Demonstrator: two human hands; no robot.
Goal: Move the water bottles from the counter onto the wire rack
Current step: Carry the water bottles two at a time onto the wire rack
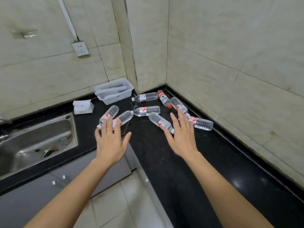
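- Bare black stone counter [189, 170] lay open on the near side of the scattered clear plastic water bottles [146, 111];
- cream tiled walls [230, 55] closed the corner behind; a white slotted plastic basket [115, 92] blocked the back left.

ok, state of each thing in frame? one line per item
left hand: open, fingers spread, holding nothing
right hand: open, fingers spread, holding nothing
water bottles: eight, all lying on their sides on the counter, caps on where visible
red-label bottle: lying down, red cap on
white basket: upright, something white inside
tissue pack: top open
sink: no dishes
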